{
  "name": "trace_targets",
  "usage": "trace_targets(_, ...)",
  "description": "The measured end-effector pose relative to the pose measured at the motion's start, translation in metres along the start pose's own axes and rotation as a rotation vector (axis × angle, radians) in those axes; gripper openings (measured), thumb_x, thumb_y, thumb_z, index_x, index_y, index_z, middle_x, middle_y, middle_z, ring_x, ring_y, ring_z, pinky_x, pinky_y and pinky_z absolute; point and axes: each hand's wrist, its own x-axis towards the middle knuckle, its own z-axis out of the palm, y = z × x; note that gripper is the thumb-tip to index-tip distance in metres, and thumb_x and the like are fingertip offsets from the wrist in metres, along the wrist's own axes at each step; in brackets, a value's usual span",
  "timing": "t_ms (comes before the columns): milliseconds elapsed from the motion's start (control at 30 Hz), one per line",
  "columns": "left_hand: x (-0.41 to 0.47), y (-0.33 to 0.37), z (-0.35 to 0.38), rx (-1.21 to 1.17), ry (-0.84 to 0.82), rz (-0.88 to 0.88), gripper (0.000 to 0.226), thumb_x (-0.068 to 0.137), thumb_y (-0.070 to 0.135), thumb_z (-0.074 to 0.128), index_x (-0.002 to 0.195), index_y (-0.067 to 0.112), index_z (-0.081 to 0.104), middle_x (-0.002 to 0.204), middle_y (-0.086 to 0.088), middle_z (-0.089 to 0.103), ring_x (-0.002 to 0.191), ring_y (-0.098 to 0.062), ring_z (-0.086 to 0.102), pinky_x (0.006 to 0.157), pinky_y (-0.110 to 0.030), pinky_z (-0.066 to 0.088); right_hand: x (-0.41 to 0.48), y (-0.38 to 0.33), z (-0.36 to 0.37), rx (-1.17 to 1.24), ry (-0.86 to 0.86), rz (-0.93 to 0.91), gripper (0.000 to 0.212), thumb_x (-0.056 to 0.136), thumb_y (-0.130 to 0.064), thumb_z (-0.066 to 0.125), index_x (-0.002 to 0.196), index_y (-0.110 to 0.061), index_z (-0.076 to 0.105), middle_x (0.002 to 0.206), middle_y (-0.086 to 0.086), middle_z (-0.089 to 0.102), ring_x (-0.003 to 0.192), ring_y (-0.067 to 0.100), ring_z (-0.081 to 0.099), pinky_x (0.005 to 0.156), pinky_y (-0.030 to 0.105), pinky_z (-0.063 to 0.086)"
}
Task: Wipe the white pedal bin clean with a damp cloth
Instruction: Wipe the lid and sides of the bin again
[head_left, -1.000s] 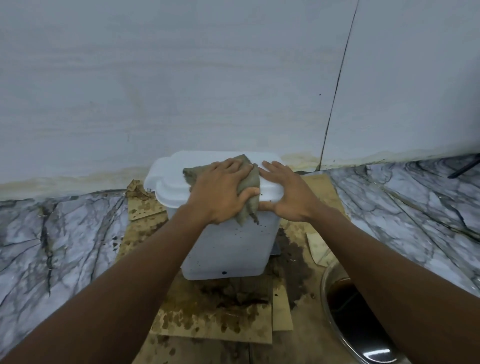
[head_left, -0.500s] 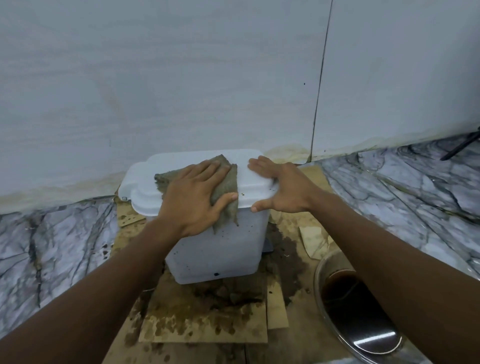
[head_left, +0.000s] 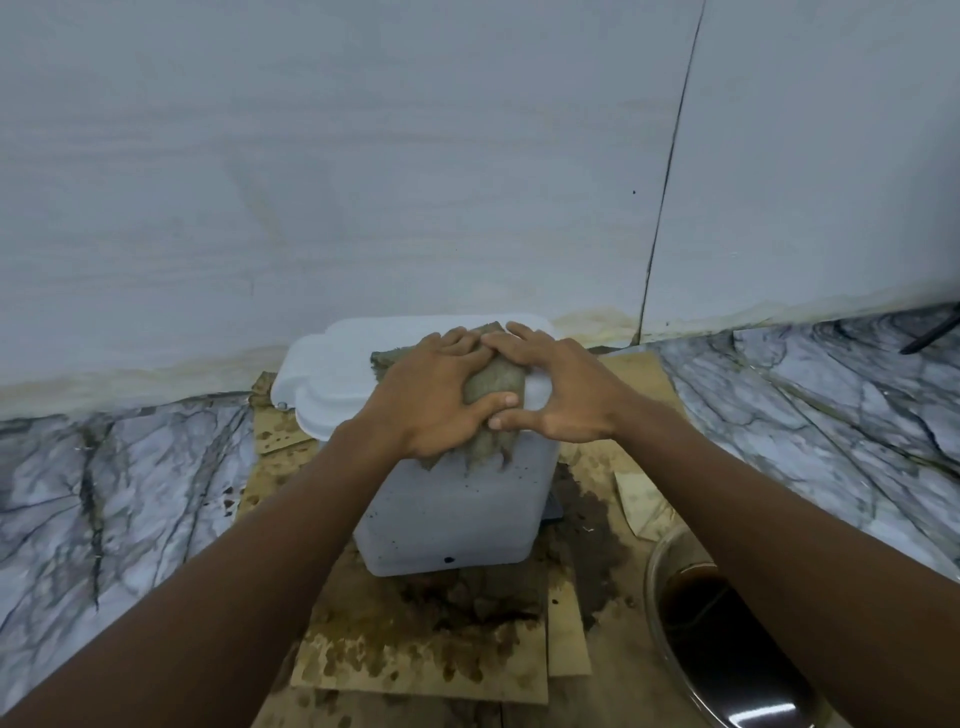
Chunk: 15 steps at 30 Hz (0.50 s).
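- The white pedal bin (head_left: 452, 509) stands upright in mid-view, its back at 12 o'clock close to the wall (head_left: 363, 182). Dark specks dot its front face, so the body looks not yet wiped.
- The damp cloth (head_left: 493, 387) lies on the lid toward its 3 o'clock side, with a frayed end hanging over the front face. It looks heavily soiled and may smear grime instead of lifting it.
- The left hand (head_left: 431, 400) presses the cloth flat, fingers straight and close together, thumb laid across it.
- The right hand (head_left: 566, 395) rests splayed wide on the lid's 3 o'clock edge, its fingertips overlapping the left's. It grips nothing that I can see.
- Both hands load one side of the lid, so a light bin could tip or skid toward 3 o'clock.
- The stained cardboard (head_left: 415, 654) under the bin carries wet dirt at 6 o'clock, and the dangling cloth end could pick it up.
- A metal bowl (head_left: 655, 597) of dark water sits at 4 o'clock, under the right forearm. A dropped elbow could spill it.
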Motion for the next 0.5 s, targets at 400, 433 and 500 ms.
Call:
trace_targets(400,-0.029,-0.044,-0.015,-0.073,0.052,-0.229,0.059,0.105,0.056,0.027,0.154,0.026,0.038,0.159,0.002,0.039,0.149,-0.016,0.029,0.118,-0.036,0.024,0.016,-0.044,0.032,-0.270,0.051,-0.179,0.077,0.093,-0.059,0.056,0.156,-0.024,0.030,0.164,-0.001,0.028,0.153,0.017,0.017,0.125,0.034,0.009)
trace_targets(433,-0.029,-0.046,-0.015,-0.075,0.057,-0.229,0.060,0.105,0.057,0.024,0.152,0.024,0.042,0.155,0.002,0.044,0.146,-0.018,0.034,0.116,-0.036,0.028,0.015,-0.039,0.035,-0.295,0.054,-0.173,0.076,0.094,-0.060,0.054,0.156,-0.026,0.029,0.164,-0.001,0.029,0.153,0.017,0.019,0.125,0.035,0.011)
trace_targets(500,-0.032,-0.048,-0.015,-0.064,0.064,-0.200,0.065,0.102,0.058,0.019,0.143,0.021,0.052,0.144,0.001,0.055,0.137,-0.020,0.044,0.108,-0.035,0.035,0.008,-0.025,0.029,-0.309,0.055,-0.120,0.076,0.093,-0.066,0.051,0.157,-0.034,0.026,0.165,-0.004,0.025,0.153,0.015,0.018,0.125,0.036,0.013)
